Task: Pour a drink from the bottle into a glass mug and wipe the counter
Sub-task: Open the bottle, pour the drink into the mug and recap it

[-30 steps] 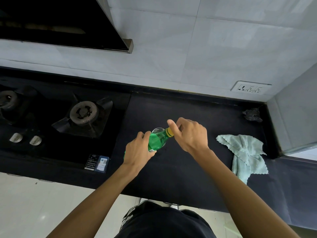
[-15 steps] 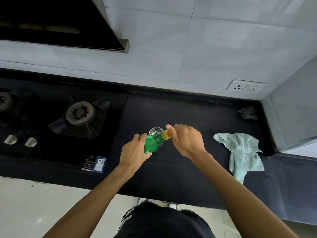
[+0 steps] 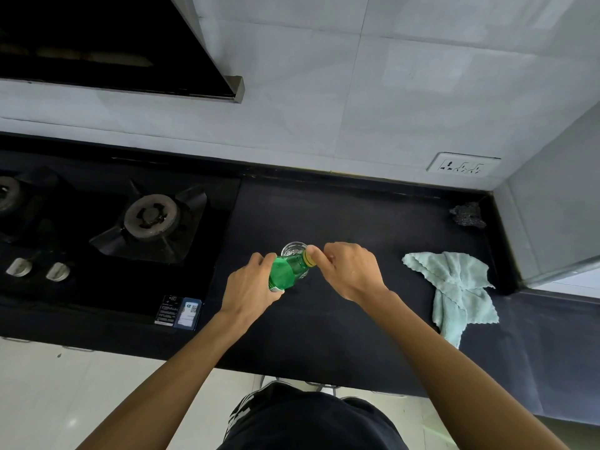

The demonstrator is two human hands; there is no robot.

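A green plastic bottle (image 3: 287,273) with a yellow cap (image 3: 309,258) is held over the black counter (image 3: 324,326), tilted with its neck toward the right. My left hand (image 3: 251,287) grips the bottle's body. My right hand (image 3: 349,271) has thumb and fingers closed on the cap. A clear glass mug (image 3: 293,249) stands on the counter just behind the bottle's neck, partly hidden by it. A light green cloth (image 3: 454,287) lies crumpled on the counter to the right.
A black gas hob (image 3: 107,235) with a burner (image 3: 152,216) and two knobs (image 3: 39,269) fills the left. A dark scrubber (image 3: 467,216) sits in the back right corner. A range hood (image 3: 113,50) hangs above. A wall socket (image 3: 462,165) is on the tiles.
Both hands stay on the bottle and cap; my right fingers have shifted slightly around the cap. The whole view has drifted a little as my head moved.
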